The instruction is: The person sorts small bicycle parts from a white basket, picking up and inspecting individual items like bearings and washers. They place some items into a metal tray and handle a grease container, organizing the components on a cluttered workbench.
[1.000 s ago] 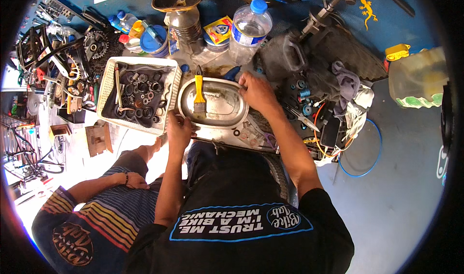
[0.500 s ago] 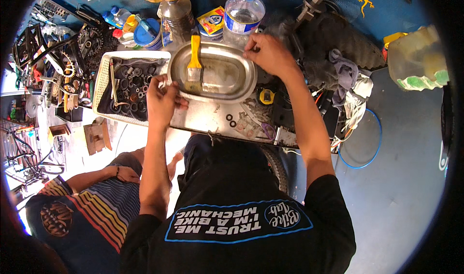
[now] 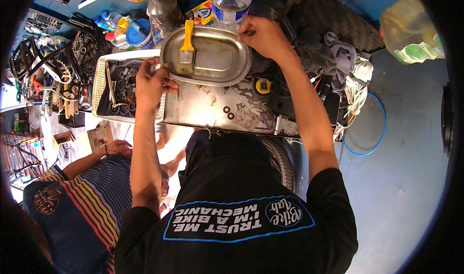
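An oval metal tray (image 3: 220,56) is held between my two hands over the far part of the workbench. My left hand (image 3: 153,83) grips its left rim, fingers bent around the edge. At the far right of the tray, my right hand (image 3: 261,37) pinches the rim between thumb and fingers. A paintbrush (image 3: 187,40) with a yellow handle lies in the left half of the tray, bristles toward me and handle tip over the far rim. Some dark, oily liquid shows on the tray's bottom.
Left of the tray stands a white plastic basket (image 3: 100,88) of small metal parts. A clear bottle (image 3: 231,6) and a grimy jar (image 3: 164,13) stand behind. Rubber rings (image 3: 228,112) and a tape measure (image 3: 263,85) lie on the bench (image 3: 193,110). Another person (image 3: 87,192) is at left.
The tray, with the brush in it, has moved away from me and slightly left, showing more of the bench. Both hands still hold it. The view has shifted, and the other person's arm has moved farther forward.
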Motion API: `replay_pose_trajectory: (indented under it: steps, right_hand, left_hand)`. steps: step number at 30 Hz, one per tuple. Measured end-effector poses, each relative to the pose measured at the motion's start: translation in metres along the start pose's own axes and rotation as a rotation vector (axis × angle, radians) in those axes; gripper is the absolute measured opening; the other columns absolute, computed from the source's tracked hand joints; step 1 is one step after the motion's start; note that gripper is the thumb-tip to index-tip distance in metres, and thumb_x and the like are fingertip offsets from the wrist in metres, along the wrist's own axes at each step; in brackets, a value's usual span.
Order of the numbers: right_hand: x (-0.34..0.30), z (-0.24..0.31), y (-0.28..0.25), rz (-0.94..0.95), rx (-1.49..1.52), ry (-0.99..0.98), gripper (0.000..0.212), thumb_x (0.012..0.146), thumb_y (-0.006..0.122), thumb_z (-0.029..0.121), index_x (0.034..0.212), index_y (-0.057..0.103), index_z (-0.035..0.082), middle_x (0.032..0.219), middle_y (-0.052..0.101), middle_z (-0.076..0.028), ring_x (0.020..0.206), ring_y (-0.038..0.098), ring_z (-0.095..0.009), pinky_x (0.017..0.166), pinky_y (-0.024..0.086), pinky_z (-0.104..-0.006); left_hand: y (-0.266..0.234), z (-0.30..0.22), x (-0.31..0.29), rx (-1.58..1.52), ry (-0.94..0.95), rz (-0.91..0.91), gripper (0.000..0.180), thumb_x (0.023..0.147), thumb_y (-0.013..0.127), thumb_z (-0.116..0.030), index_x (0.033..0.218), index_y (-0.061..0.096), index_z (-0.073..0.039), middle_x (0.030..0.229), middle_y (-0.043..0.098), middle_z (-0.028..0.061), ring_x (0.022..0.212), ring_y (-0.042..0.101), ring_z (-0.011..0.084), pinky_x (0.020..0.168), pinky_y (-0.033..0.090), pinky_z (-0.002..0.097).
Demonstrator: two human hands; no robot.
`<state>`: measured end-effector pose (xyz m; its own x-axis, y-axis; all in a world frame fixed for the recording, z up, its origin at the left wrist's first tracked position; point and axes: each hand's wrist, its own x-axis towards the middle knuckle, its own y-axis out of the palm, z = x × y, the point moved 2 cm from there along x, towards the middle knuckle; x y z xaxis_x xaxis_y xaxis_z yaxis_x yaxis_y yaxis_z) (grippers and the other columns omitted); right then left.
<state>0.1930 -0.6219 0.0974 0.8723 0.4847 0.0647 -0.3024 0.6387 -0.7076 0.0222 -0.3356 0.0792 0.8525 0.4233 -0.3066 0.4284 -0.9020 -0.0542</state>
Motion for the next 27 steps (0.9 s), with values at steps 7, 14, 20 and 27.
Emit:
replay_pose_trajectory:
  steps: [7,14,20,27]
  right_hand:
    - [-0.033,-0.001,0.030,0.030,-0.002,0.026,0.017,0.092,0.077,0.017,0.101,0.072,0.003,0.094,0.077,-0.016,0.089,0.077,-0.033,0.081,0.059,-0.0420]
    - [-0.070,-0.023,0.082,0.022,0.015,-0.055,0.013,0.097,0.070,0.015,0.102,0.066,0.004,0.093,0.075,-0.022,0.091,0.074,-0.045,0.080,0.058,-0.0531]
    - [-0.092,-0.032,0.097,0.150,-0.117,0.137,0.014,0.095,0.070,0.013,0.106,0.064,0.006,0.096,0.077,-0.019,0.094,0.074,-0.042,0.082,0.058,-0.0529]
    - [-0.091,-0.037,0.092,0.054,-0.345,0.127,0.016,0.095,0.069,0.014,0.110,0.067,0.009,0.094,0.077,-0.017,0.097,0.073,-0.041,0.085,0.058,-0.0534]
  left_hand:
    - [0.001,0.060,-0.037,-0.021,-0.069,-0.010,0.039,0.105,0.060,-0.002,0.137,0.038,-0.003,0.097,0.067,0.0159,0.071,0.074,0.0237,0.056,0.066,0.0377]
    - [0.000,0.139,-0.067,-0.054,-0.223,-0.071,0.042,0.104,0.051,0.004,0.139,0.030,-0.005,0.105,0.061,0.0206,0.069,0.075,0.0265,0.053,0.066,0.0377]
    - [-0.003,0.152,-0.071,-0.041,-0.209,-0.079,0.042,0.101,0.051,0.006,0.137,0.033,-0.005,0.096,0.062,0.0173,0.065,0.073,0.0227,0.053,0.066,0.0363]
    - [-0.013,0.165,-0.065,-0.010,-0.198,-0.077,0.040,0.100,0.051,0.005,0.136,0.035,-0.006,0.095,0.064,0.0182,0.065,0.071,0.0211,0.053,0.067,0.0371]
